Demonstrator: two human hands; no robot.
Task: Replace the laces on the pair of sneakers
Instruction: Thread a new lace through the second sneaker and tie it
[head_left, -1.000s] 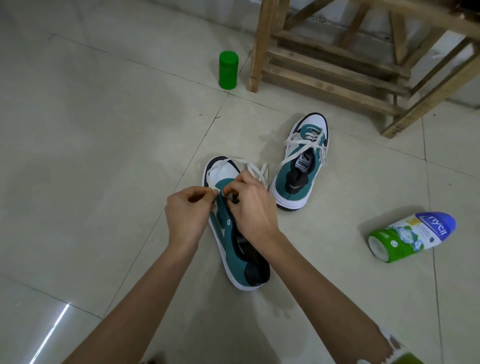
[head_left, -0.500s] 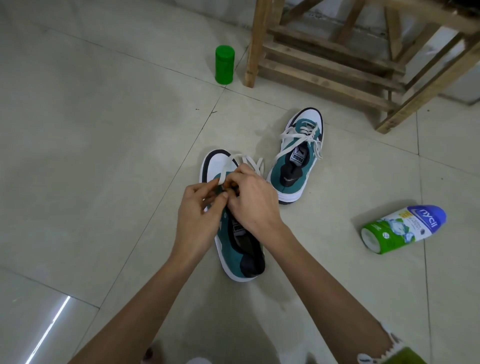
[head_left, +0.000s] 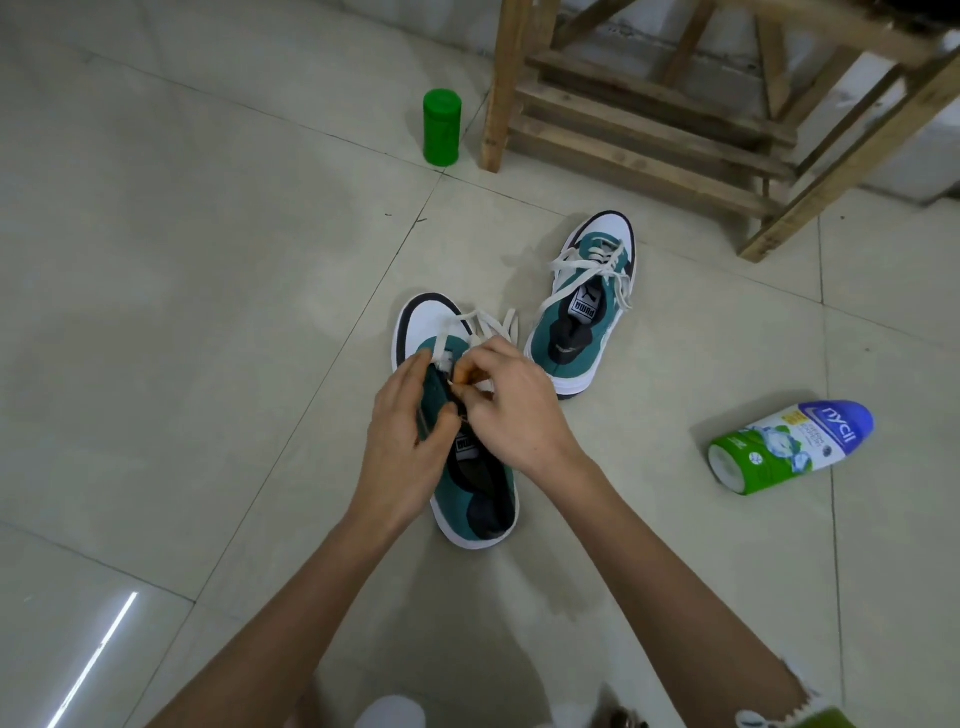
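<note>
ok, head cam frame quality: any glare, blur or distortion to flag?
Head view: glare streak on the floor lower left; soft diffuse light, faint shadows by the bottle and far sneaker; wide-angle bending at the edges, wooden frame smeared top right; centre sharp, left hand holding the near sneaker, right hand pinching its lace.

Your left hand (head_left: 400, 447) and right hand (head_left: 514, 410) are bare; your right arm wears a green sleeve (head_left: 826, 721), frayed white edge
</note>
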